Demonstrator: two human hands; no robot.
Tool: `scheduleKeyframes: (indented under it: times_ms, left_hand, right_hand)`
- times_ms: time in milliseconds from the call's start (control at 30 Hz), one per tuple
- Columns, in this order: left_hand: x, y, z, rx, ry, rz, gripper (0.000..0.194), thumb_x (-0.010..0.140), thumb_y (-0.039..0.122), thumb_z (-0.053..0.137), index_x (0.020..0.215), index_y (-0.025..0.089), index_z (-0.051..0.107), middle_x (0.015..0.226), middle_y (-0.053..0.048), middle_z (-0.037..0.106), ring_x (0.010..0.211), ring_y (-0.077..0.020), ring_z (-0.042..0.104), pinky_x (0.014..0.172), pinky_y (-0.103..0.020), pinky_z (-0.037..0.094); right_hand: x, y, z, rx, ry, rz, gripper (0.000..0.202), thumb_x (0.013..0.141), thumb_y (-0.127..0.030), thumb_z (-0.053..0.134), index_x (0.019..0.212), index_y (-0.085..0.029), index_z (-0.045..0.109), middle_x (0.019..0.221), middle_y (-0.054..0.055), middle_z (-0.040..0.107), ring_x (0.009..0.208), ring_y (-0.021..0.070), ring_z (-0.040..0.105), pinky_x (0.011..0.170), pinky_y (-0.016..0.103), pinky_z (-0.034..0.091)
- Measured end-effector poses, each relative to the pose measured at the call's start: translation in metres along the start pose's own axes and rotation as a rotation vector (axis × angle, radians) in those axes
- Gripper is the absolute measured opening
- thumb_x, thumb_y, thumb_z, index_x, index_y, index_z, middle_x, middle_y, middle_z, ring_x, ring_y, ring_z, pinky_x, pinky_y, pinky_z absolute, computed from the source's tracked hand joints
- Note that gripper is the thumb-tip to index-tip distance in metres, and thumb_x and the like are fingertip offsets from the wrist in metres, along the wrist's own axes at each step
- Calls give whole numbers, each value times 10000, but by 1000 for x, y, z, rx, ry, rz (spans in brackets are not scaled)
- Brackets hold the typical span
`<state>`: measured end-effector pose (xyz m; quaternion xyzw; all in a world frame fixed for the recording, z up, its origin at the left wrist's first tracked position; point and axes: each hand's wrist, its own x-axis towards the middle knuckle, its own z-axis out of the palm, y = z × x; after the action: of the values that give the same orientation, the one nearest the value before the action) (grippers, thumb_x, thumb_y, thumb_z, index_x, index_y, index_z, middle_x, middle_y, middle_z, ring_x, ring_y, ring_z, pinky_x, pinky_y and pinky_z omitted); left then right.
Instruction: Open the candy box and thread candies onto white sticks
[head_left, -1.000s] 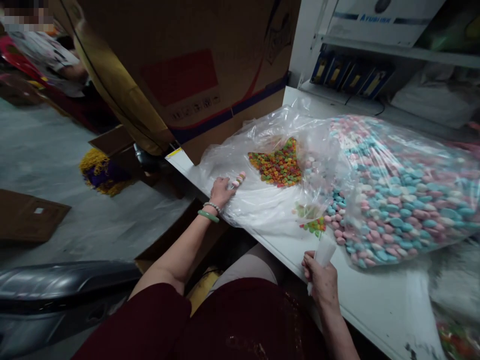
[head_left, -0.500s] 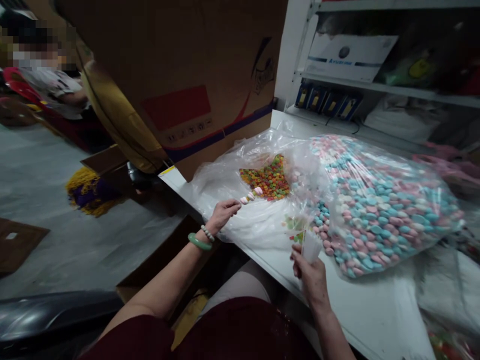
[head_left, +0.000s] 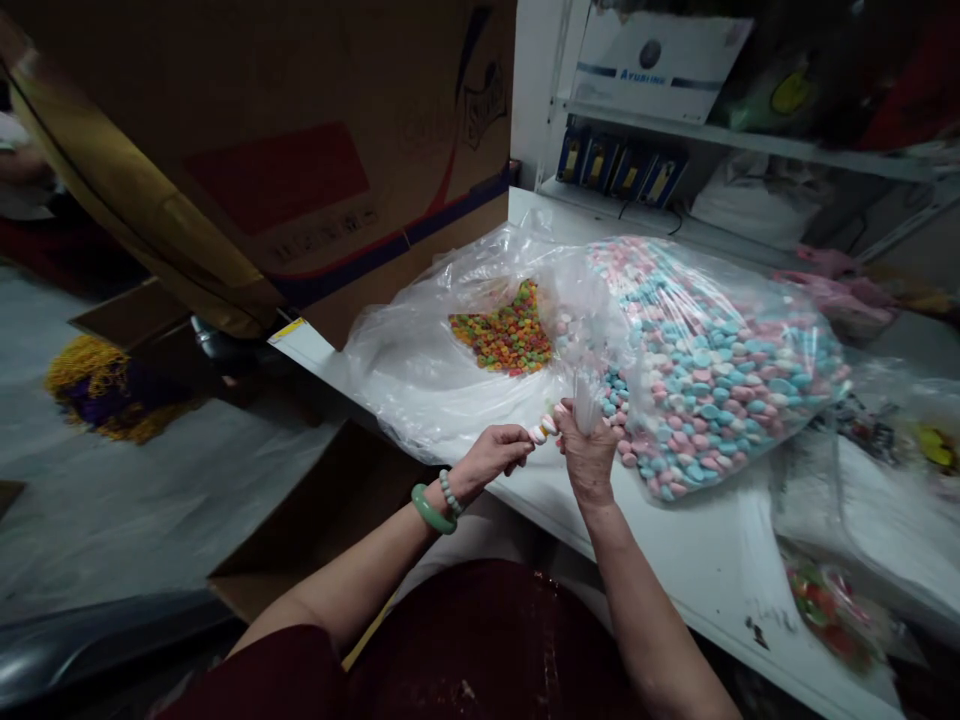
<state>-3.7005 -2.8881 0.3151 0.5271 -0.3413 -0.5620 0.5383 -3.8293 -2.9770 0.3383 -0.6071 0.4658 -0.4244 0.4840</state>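
My left hand (head_left: 495,455), with a jade bangle and a bead bracelet at the wrist, pinches one end of a short candy skewer (head_left: 543,430) of pink, white and yellow pieces. My right hand (head_left: 589,465) is closed around a sheaf of small clear plastic bags (head_left: 587,398), its fingertips at the far end of the skewer. Just beyond the hands, small ring candies (head_left: 506,335) in orange, green and red lie on a crumpled clear plastic sheet (head_left: 401,365). To the right bulges a large clear bag of pink, blue and white candies (head_left: 727,390).
A tall cardboard box (head_left: 300,130) stands on the white table (head_left: 675,560) at the back left. Behind are shelves with a white carton (head_left: 645,65) and blue boxes (head_left: 622,168). An opened carton (head_left: 300,520) sits below the table's left edge. Plastic packets (head_left: 840,610) lie at right.
Both hands have come together: the left moved right with the candy skewer, and the right moved up and left with the bags. The view has also shifted to the right.
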Motion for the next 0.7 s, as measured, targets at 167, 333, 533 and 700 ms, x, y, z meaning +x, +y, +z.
scheduleKeyframes:
  times_ms: [167, 333, 533, 700]
  left_hand:
    - [2, 0, 6, -17, 14, -5, 266, 693, 413, 652, 733, 165, 566, 583, 40, 532, 405, -55, 444, 414, -197, 300]
    - [-1, -2, 9, -51, 118, -6, 229, 679, 376, 637, 721, 154, 596, 534, 52, 497, 384, -27, 299, 405, -196, 197]
    - [-1, 0, -58, 238, 468, -39, 235, 760, 321, 568, 880, 165, 696, 579, 30, 547, 435, -77, 372, 452, -227, 274]
    - [3, 7, -127, 1040, 774, -98, 267, 813, 229, 562, 1018, 148, 711, 1042, -134, 697, 960, -272, 607, 833, -362, 449]
  right_hand:
    - [-5, 13, 5, 116, 15, 43, 509, 737, -433, 676, 1170, -166, 646, 762, -18, 648, 428, 45, 452, 389, 182, 362]
    - [-9, 20, 25, 28, 19, -13, 496, 749, -434, 664, 1165, -165, 652, 871, 21, 701, 440, 51, 465, 403, 200, 393]
    - [-17, 11, 13, 93, -45, 98, 493, 713, -436, 689, 1108, -144, 649, 837, 25, 702, 394, 49, 448, 369, 209, 359]
    - [-43, 38, -49, 133, -134, 389, 442, 683, -445, 717, 981, -136, 615, 636, -13, 645, 358, 58, 416, 330, 187, 265]
